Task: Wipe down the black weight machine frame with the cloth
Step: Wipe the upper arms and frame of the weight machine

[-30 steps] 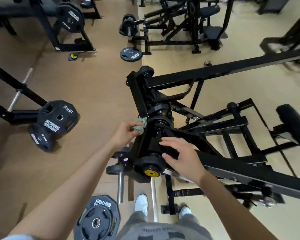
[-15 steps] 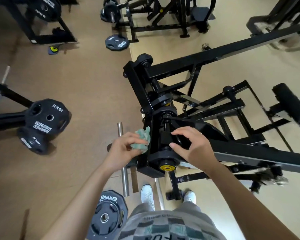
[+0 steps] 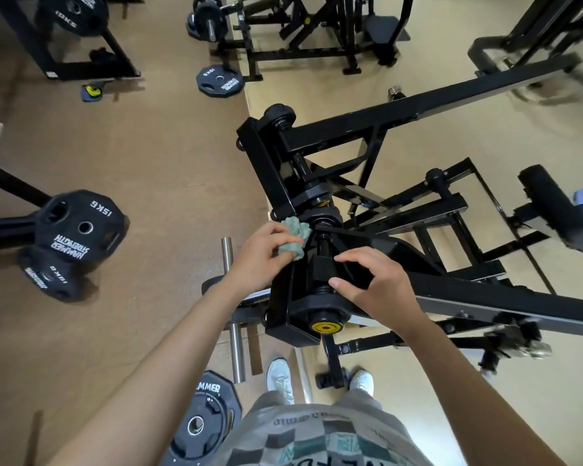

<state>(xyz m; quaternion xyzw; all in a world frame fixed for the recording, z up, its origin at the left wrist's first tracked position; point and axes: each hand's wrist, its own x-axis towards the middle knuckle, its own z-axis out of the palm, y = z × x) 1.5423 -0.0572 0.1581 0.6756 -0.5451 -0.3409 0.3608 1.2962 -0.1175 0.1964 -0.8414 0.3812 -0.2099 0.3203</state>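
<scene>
The black weight machine frame [image 3: 397, 124] fills the centre and right of the view, with a pivot block and a yellow-capped hub near me. My left hand [image 3: 261, 255] grips a crumpled green cloth [image 3: 293, 235] and presses it against the left side of the pivot block. My right hand [image 3: 372, 285] rests on the top of the same block, thumb and fingers curled round its edge, just above the yellow cap [image 3: 327, 327].
Black 15 kg and 10 kg plates [image 3: 71, 230] sit on a bar at the left. A steel peg [image 3: 232, 314] and another plate [image 3: 199, 422] lie below my left arm. A loose plate [image 3: 220, 80] and more machines [image 3: 317, 31] stand beyond. My white shoes [image 3: 280, 378] are beside the frame's foot.
My left hand slid the cloth down the block's left side, then back up toward the pivot. My right hand shifted slightly and curled onto the block. The camera tilted downward.
</scene>
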